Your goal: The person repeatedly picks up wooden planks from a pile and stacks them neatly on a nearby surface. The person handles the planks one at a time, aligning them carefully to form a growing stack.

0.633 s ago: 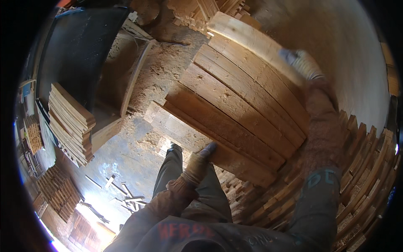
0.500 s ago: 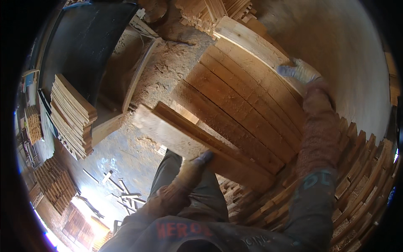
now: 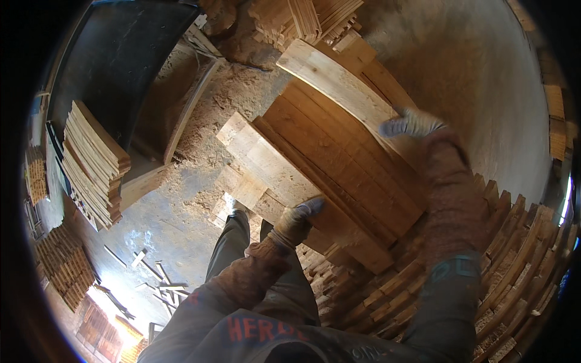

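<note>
Hemming the legs, stacked slats (image 3: 423,290) crowd the near right, while open floor (image 3: 151,224) is left on the left side. An armful of planks (image 3: 339,157) is gripped by both gloved hands: the left hand (image 3: 296,221) is closed on the near edge, the right hand (image 3: 411,124) on the far edge. Since half a second ago, the bundle has been swung more upright. Beyond, a slat pile (image 3: 91,163) stands.

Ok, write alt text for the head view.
Two gloved hands, left and right, grip a bundle of wooden planks above a sawdust-strewn floor. More plank stacks stand to the left.
</note>
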Tool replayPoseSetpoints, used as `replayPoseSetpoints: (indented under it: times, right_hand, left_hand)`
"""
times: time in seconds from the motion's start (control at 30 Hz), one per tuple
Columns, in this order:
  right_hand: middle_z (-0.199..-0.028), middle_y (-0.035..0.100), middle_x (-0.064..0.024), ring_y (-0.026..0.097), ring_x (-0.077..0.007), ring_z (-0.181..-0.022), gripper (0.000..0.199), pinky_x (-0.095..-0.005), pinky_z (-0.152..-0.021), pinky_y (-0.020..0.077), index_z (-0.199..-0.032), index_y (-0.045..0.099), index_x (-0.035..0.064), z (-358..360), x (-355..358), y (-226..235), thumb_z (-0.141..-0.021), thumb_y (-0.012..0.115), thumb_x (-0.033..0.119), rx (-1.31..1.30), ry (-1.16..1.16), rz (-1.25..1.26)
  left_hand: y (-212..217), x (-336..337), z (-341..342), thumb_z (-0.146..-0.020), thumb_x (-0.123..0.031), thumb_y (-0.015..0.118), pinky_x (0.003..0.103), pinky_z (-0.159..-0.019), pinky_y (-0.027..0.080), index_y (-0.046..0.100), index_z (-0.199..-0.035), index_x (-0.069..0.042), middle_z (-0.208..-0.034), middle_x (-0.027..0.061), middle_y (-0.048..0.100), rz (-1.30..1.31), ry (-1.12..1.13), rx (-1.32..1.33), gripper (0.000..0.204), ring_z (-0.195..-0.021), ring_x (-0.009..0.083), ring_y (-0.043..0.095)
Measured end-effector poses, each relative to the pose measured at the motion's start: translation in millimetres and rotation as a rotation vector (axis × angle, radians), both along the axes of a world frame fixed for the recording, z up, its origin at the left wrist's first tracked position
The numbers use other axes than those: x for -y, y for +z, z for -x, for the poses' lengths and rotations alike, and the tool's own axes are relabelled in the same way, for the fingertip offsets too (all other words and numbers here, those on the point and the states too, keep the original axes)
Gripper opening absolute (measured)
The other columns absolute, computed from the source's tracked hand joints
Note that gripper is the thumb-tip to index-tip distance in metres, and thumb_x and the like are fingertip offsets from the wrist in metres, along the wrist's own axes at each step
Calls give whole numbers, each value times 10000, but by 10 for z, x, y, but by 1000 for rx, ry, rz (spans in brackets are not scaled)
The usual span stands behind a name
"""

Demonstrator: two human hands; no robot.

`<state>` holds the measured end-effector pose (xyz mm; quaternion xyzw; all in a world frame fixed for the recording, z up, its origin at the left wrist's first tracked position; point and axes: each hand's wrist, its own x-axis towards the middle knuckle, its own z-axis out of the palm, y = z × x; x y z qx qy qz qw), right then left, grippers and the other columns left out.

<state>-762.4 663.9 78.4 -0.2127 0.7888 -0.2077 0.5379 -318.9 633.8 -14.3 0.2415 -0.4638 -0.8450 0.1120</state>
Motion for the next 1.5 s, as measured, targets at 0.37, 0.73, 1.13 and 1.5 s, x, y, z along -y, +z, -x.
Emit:
replayPoseSetpoints:
  times: [0.37, 0.73, 1.13, 1.5]
  right_hand:
    - [-1390, 665, -142, 569, -285, -1335, 1018, -365, -1194, 359, -1532, 498, 21, -181, 306, 562, -712, 949, 419, 407, -93, 159]
    - [-1597, 479, -74, 337, -234, -1517, 1175, -340, -1264, 233, -1625, 386, 128, -668, -42, 398, -628, 981, 310, 724, -243, 77]
    - [-1426, 554, -165, 571, -242, -1264, 934, -353, -1016, 512, -1660, 228, 75, -1417, -877, 308, -947, 768, 344, 580, -540, 665]
    - [-1653, 148, -391, 389, -434, -1494, 1474, -554, -1167, 442, -1674, -54, 126, -2690, -679, 214, -674, 842, 735, -371, -750, -211]
  left_hand:
    - [583, 168, 538, -1028, -207, 639, 310, -880, 517, 680, -1138, 43, -1134, 103, 705, -743, 268, -283, 276, -944, 195, 650]
    - [484, 423, 650, -986, -356, 721, 345, -1106, 478, 655, -1350, 46, -1326, 133, 698, -424, -219, 121, 546, -1265, 213, 630]
    - [713, 1257, 551, -869, -555, 781, 392, -1049, 502, 671, -1281, 45, -1187, 116, 711, -368, -187, 7, 736, -1169, 231, 632]
    - [1351, 825, 1812, -631, -788, 835, 729, -1203, 228, -90, -1675, -306, -1698, 338, 16, 1039, -738, 955, 1476, -1533, 608, 52]
